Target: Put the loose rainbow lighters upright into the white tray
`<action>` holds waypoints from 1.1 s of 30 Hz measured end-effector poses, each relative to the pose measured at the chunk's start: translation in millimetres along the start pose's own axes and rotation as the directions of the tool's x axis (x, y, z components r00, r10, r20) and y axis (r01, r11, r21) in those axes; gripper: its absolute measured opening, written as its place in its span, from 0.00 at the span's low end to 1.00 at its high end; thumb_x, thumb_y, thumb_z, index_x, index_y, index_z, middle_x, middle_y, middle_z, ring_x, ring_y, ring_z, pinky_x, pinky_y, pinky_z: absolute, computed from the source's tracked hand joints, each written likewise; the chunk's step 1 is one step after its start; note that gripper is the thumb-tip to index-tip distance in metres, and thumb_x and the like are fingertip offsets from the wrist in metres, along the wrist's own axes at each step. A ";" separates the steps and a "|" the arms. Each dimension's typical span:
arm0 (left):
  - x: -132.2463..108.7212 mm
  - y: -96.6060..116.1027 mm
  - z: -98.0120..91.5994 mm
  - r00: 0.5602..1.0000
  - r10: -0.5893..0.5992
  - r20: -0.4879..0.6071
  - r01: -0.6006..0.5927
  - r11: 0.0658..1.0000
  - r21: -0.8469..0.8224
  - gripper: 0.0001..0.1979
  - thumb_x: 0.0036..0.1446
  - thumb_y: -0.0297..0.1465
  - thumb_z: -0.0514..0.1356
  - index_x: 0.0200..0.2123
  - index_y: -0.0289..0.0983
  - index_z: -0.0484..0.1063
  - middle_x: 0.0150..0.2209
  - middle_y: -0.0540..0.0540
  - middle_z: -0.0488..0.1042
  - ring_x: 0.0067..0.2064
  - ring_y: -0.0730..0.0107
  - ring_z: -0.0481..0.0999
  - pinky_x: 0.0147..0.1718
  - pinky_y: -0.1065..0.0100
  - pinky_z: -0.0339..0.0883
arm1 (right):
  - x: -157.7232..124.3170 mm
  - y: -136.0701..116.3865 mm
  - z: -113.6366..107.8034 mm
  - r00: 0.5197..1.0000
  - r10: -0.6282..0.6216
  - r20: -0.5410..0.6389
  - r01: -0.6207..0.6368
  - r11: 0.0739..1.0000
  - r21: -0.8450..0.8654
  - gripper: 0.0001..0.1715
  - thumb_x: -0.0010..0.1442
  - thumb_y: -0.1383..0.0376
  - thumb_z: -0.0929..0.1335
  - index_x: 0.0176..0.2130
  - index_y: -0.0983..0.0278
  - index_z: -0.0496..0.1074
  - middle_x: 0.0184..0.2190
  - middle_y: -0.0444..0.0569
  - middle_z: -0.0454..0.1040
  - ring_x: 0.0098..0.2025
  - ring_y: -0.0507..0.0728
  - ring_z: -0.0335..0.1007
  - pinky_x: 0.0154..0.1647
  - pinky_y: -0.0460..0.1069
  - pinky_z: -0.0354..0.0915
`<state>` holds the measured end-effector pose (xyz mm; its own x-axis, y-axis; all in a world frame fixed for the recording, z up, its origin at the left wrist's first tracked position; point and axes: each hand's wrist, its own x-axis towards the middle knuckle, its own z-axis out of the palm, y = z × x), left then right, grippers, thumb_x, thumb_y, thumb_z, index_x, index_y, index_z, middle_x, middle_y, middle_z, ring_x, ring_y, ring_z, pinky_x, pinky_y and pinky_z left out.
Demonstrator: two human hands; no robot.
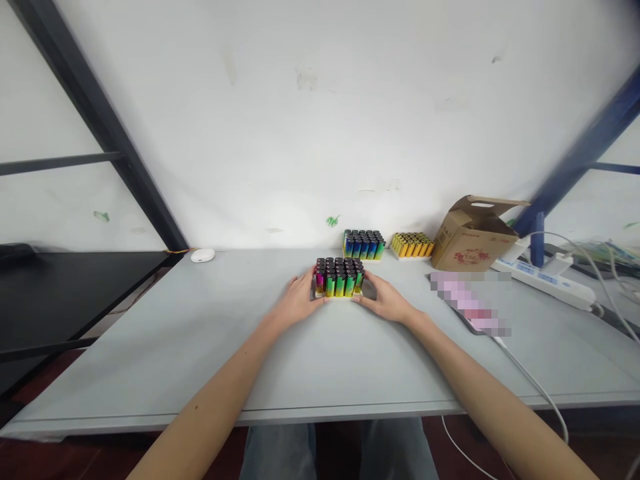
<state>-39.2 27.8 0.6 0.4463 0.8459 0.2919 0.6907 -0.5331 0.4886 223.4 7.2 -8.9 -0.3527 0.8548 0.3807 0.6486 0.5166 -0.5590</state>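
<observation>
A block of upright batteries (340, 285), black on top with green, yellow and some magenta sides, stands in rows on a low pale tray (342, 297) in the middle of the table. My left hand (299, 300) grips the tray's left side, thumb along the front edge. On the opposite side, my right hand (386, 300) holds it with the thumb at the front right corner. The fingertips behind the tray are partly hidden. Just beyond stands a second tray of blue-green batteries (364, 247), beside a tray of yellow-orange batteries (413, 245).
An opened cardboard box (467, 243) sits at the back right, near a white power strip (545, 280). A phone (465, 303) with a white cable lies right of my right hand. A small white case (203, 255) rests at the back left, before the wall (260, 133).
</observation>
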 end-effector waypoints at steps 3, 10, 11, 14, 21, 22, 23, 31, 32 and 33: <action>0.3 0.6 -0.9 1.000 0.014 -0.005 -0.014 1.000 -0.011 0.39 0.55 0.39 0.61 0.66 0.39 0.49 0.64 0.39 0.61 0.63 0.53 0.62 0.61 0.55 0.56 | -0.1 -0.5 0.2 1.000 0.012 0.000 -0.012 1.000 0.000 0.42 0.58 0.51 0.69 0.64 0.65 0.56 0.62 0.57 0.65 0.62 0.64 0.63 0.62 0.60 0.60; 1.0 4.7 -1.5 0.999 -0.042 -0.016 0.043 0.998 0.047 0.37 0.54 0.39 0.62 0.64 0.38 0.52 0.59 0.40 0.68 0.60 0.53 0.67 0.57 0.57 0.60 | 1.2 7.8 4.8 0.994 0.056 -0.095 -0.072 0.981 -0.178 0.39 0.54 0.44 0.70 0.55 0.67 0.68 0.55 0.59 0.71 0.57 0.67 0.66 0.59 0.61 0.61; 1.0 5.8 -1.8 0.998 -0.049 -0.025 0.050 0.997 0.061 0.36 0.53 0.39 0.62 0.63 0.39 0.53 0.58 0.41 0.69 0.59 0.53 0.68 0.56 0.57 0.60 | 1.5 8.4 5.4 0.992 0.060 -0.110 -0.081 0.976 -0.203 0.37 0.54 0.43 0.69 0.52 0.66 0.71 0.53 0.58 0.72 0.56 0.67 0.66 0.59 0.61 0.61; 0.6 9.4 -2.7 0.996 -0.076 -0.046 0.080 0.991 0.104 0.34 0.54 0.39 0.62 0.62 0.40 0.54 0.57 0.43 0.70 0.57 0.54 0.69 0.56 0.57 0.59 | 2.2 8.1 7.2 0.989 0.061 -0.136 -0.094 0.964 -0.250 0.31 0.55 0.43 0.68 0.46 0.63 0.76 0.50 0.56 0.74 0.54 0.66 0.68 0.58 0.60 0.62; 0.3 14.0 -3.8 0.985 -0.126 -0.120 0.153 0.956 0.252 0.27 0.55 0.39 0.61 0.56 0.38 0.62 0.51 0.40 0.74 0.56 0.53 0.69 0.54 0.57 0.58 | 4.1 8.4 14.9 0.996 0.046 -0.074 -0.068 0.944 -0.323 0.28 0.64 0.49 0.61 0.51 0.64 0.75 0.58 0.59 0.69 0.64 0.66 0.57 0.63 0.61 0.58; 0.5 13.5 -3.7 0.982 -0.136 -0.133 0.168 0.947 0.275 0.25 0.56 0.39 0.61 0.55 0.37 0.64 0.50 0.40 0.75 0.55 0.53 0.70 0.53 0.57 0.59 | 4.5 9.1 16.4 0.998 0.040 -0.044 -0.053 0.941 -0.336 0.29 0.66 0.51 0.59 0.54 0.65 0.72 0.59 0.58 0.68 0.66 0.66 0.55 0.64 0.62 0.56; 0.8 12.6 -3.5 0.978 -0.150 -0.146 0.188 0.937 0.294 0.23 0.57 0.39 0.60 0.53 0.36 0.65 0.49 0.39 0.75 0.54 0.53 0.70 0.53 0.57 0.59 | 4.8 9.6 17.6 0.999 0.039 -0.015 -0.042 0.937 -0.347 0.29 0.67 0.52 0.58 0.57 0.65 0.70 0.60 0.57 0.67 0.67 0.65 0.52 0.65 0.62 0.55; -2.1 1.5 -16.6 0.945 -0.279 -0.171 0.317 0.912 0.262 0.20 0.58 0.43 0.58 0.48 0.36 0.71 0.47 0.39 0.76 0.53 0.52 0.71 0.49 0.59 0.64 | 0.9 -7.7 6.2 0.994 0.096 -0.056 -0.111 0.912 -0.396 0.29 0.66 0.55 0.59 0.59 0.67 0.68 0.60 0.57 0.67 0.66 0.67 0.54 0.64 0.63 0.56; -3.8 3.9 -19.9 0.946 -0.280 -0.166 0.315 0.916 0.248 0.18 0.59 0.44 0.56 0.45 0.38 0.73 0.45 0.41 0.77 0.50 0.52 0.73 0.48 0.58 0.65 | -0.2 -11.9 3.6 0.995 0.078 -0.065 -0.097 0.922 -0.375 0.27 0.66 0.56 0.59 0.57 0.66 0.70 0.56 0.55 0.72 0.64 0.66 0.57 0.63 0.62 0.58; -5.7 7.7 -22.7 0.949 -0.277 -0.151 0.307 0.922 0.237 0.17 0.60 0.44 0.54 0.43 0.39 0.74 0.43 0.42 0.78 0.47 0.53 0.75 0.46 0.58 0.66 | -1.3 -16.1 1.7 0.996 0.062 -0.065 -0.081 0.934 -0.349 0.25 0.66 0.57 0.59 0.54 0.64 0.72 0.52 0.52 0.75 0.63 0.66 0.59 0.62 0.61 0.60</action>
<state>-49.3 19.3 21.3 0.1459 0.9530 0.2657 0.9087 -0.2353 0.3449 212.3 -2.1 -1.7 -0.2671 0.8799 0.3929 0.8694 0.3959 -0.2956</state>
